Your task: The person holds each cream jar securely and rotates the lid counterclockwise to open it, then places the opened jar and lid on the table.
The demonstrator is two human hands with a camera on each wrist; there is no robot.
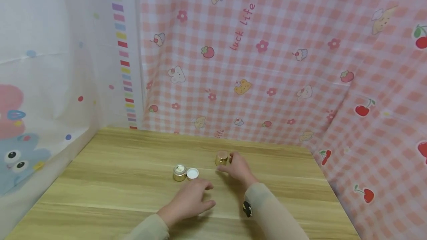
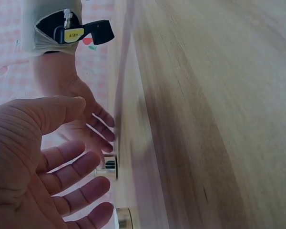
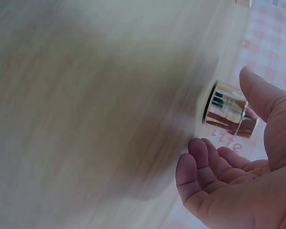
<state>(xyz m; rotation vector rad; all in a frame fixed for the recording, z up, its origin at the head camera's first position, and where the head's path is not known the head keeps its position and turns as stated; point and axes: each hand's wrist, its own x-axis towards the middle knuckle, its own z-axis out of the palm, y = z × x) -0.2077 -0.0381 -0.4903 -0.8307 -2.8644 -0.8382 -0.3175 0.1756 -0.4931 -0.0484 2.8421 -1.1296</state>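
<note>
A shiny gold jar with its lid on [image 1: 221,158] stands upright toward the back of the wooden table. My right hand [image 1: 238,167] is beside it, thumb on its near side and loosely bent fingers to its right. In the right wrist view the gold jar [image 3: 225,109] sits between the thumb and the fingers, not gripped. Farther left is a second gold jar [image 1: 179,173], uncovered, with pale contents. Its round lid [image 1: 192,173] lies right next to it, white inside up. Just in front of that lid my left hand [image 1: 190,199] hovers, fingers relaxed and holding nothing.
Wood-grain tabletop [image 1: 100,180] spreads around the jars. A pink checked cloth [image 1: 247,66] hangs along the back and right edges, and a white patterned cloth [image 1: 50,66] hangs on the left. A black wrist-camera mount [image 1: 247,209] is on the right sleeve.
</note>
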